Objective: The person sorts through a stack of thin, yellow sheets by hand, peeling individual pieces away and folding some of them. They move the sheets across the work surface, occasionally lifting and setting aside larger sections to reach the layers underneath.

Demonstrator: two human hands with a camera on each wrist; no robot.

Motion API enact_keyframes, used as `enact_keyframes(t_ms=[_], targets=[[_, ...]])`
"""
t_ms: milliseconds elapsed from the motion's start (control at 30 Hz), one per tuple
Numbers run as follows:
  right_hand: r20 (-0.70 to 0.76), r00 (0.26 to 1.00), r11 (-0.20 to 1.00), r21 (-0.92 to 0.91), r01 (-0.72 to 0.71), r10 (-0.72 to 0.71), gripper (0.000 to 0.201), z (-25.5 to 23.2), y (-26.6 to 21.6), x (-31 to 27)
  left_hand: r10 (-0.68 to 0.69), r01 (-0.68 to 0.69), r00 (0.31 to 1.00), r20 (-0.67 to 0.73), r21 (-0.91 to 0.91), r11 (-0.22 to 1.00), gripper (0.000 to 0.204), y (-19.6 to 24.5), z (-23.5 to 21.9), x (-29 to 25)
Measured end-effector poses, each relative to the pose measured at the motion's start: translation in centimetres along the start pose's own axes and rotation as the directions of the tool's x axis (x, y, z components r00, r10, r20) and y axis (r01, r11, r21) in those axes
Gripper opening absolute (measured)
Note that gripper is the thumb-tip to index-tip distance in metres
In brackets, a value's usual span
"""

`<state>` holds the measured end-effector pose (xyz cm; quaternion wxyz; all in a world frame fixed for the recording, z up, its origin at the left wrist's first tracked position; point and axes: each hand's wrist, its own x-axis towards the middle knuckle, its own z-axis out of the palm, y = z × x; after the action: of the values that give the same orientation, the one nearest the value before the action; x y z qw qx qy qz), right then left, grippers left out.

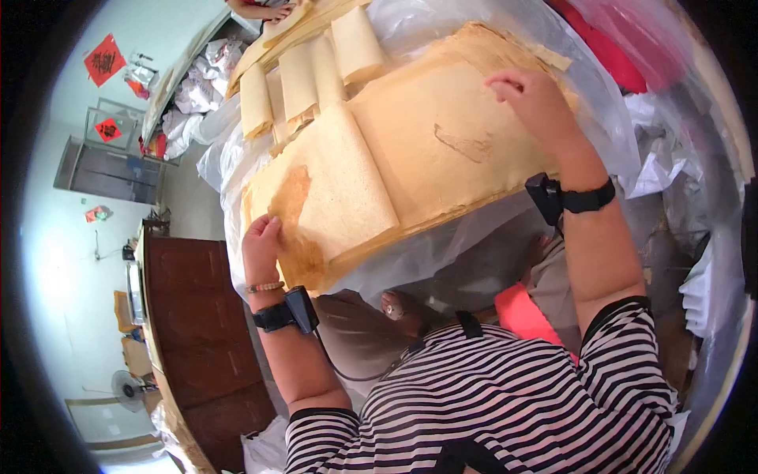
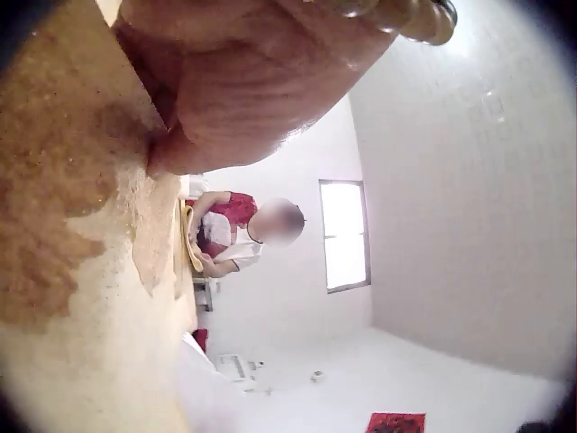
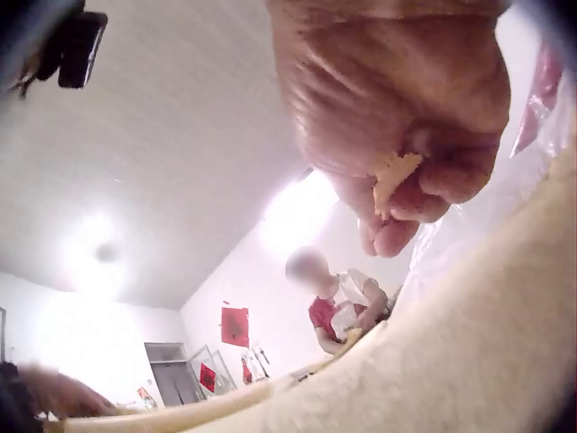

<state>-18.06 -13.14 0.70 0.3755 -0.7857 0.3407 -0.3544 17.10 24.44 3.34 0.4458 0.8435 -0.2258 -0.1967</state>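
A stack of thin tan sheets (image 1: 450,95) lies in front of me, with a folded-over tan sheet (image 1: 347,189) on its left part. Dark, wet-looking brown patches mark the left side of that sheet. My left hand (image 1: 263,241) pinches the sheet's left edge between thumb and fingers, beside the brown patch (image 2: 45,244). Over the right part of the stack, my right hand (image 1: 530,99) is raised with curled fingers. A small torn tan scrap (image 3: 394,183) shows in its grip in the right wrist view. A brown crease (image 1: 462,144) marks the stack's top surface.
Several folded tan bundles (image 1: 298,83) lie beyond the stack. Clear plastic sheeting (image 1: 442,261) hangs under and around it. Another person's hand (image 1: 276,13) works at the far end. A brown wooden cabinet (image 1: 201,316) stands left, and white bags (image 1: 663,154) lie right.
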Motion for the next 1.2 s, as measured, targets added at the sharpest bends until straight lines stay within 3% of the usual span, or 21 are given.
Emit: enact_keyframes(t_ms=[33,100,200,267,300,333,400,433,500,567,600,633,667,700,767,867,933,1000,1067,1133,1200], targets=[[-0.057,0.998,0.997,-0.083,0.011,-0.016,0.025,-0.8,-0.6,0.9,-0.01,0.015,0.999,-0.034,0.135,0.991,0.028,0.2,0.4,-0.7],[-0.159,0.986,0.971,-0.241,0.005,-0.044,0.025,-1.9,-1.7,1.4,-0.084,0.089,0.993,0.083,-0.063,0.994,0.029,0.6,1.0,-1.5],[-0.263,0.743,0.711,-0.593,0.378,-0.615,0.029,-0.2,-2.4,1.4,0.024,0.057,0.982,0.186,-0.415,0.908,0.036,0.7,1.1,0.3],[-0.129,0.947,0.927,-0.278,0.251,-0.294,0.034,2.3,-7.3,-2.2,0.165,-0.129,0.98,0.112,-0.273,0.953,0.036,1.5,1.1,2.2],[0.066,0.988,0.983,-0.104,0.149,-0.143,0.038,3.9,-8.4,-3.7,0.23,-0.211,0.97,0.08,-0.189,0.959,0.037,1.8,0.9,3.0],[0.281,0.96,0.999,0.043,-0.003,-0.01,0.042,5.6,-9.0,-4.9,0.227,-0.206,0.971,0.077,-0.217,0.954,0.037,2.0,0.6,3.9],[0.523,0.803,0.951,-0.054,-0.303,0.285,0.047,8.6,-11.3,-6.4,0.224,-0.196,0.971,0.082,-0.265,0.944,0.039,2.5,0.0,5.1],[0.538,0.795,0.96,-0.183,-0.214,0.28,0.049,9.8,-12.3,-6.6,0.259,-0.259,0.965,0.052,0.001,0.966,0.04,3.3,-0.4,4.6],[0.573,0.775,0.911,-0.413,-0.008,0.266,0.053,12.1,-13.8,-6.3,0.342,-0.304,0.939,0.025,0.522,0.797,0.043,4.5,-0.9,3.3],[0.576,0.796,0.911,-0.406,0.08,0.186,0.05,13.9,-13.8,-5.9,0.626,-0.331,0.774,-0.095,0.782,0.528,0.048,3.8,1.1,0.3],[0.576,0.804,0.906,-0.405,0.12,0.151,0.049,14.5,-13.7,-5.6,0.709,-0.454,0.703,-0.061,0.728,0.513,0.048,4.3,2.1,-1.6],[0.6,0.779,0.962,-0.273,-0.017,0.184,0.043,14.7,-13.9,-5.1,0.78,-0.624,0.625,-0.029,0.583,0.521,0.046,4.8,3.3,-3.4],[0.626,0.751,0.978,-0.137,-0.158,0.209,0.037,14.7,-14.4,-4.4,0.76,-0.69,0.65,0.003,0.423,0.588,0.048,5.6,4.6,-5.6],[0.656,0.72,0.955,-0.003,-0.298,0.227,0.031,14.7,-14.9,-3.8,0.809,-0.782,0.587,0.034,0.281,0.556,0.05,5.1,5.9,-6.3],[0.685,0.707,0.89,0.199,-0.411,0.173,0.03,15.1,-16.0,-3.1,0.837,-0.816,0.547,-0.004,0.22,0.535,0.054,5.0,8.5,-8.2],[0.701,0.71,0.792,0.397,-0.464,0.064,0.029,16.1,-18.7,-3.1,0.62,-0.501,0.763,-0.183,0.438,0.746,0.044,5.3,9.5,-7.9],[0.718,0.696,0.727,0.491,-0.481,-0.025,0.031,16.8,-19.5,-2.5,0.595,-0.505,0.758,-0.267,0.337,0.795,0.037,4.2,7.9,-4.9],[0.575,0.81,0.99,0.128,0.051,-0.116,0.032,17.6,-17.6,-2.1,0.468,-0.475,0.806,-0.363,0.077,0.877,0.031,3.8,4.7,-2.3],[0.434,0.843,0.872,-0.213,0.44,-0.319,0.035,18.4,-14.1,-2.4,0.249,-0.351,0.891,-0.38,-0.229,0.908,0.032,5.1,0.0,-1.7],[0.302,0.777,0.649,-0.43,0.628,-0.552,0.039,18.9,-10.6,-4.0,0.198,-0.413,0.885,-0.421,-0.514,0.752,0.032,4.1,-4.4,0.4],[0.325,0.822,0.69,-0.447,0.569,-0.467,0.043,18.6,-10.8,-4.4,0.186,-0.447,0.836,-0.517,-0.443,0.777,0.033,5.4,-8.7,0.4]])
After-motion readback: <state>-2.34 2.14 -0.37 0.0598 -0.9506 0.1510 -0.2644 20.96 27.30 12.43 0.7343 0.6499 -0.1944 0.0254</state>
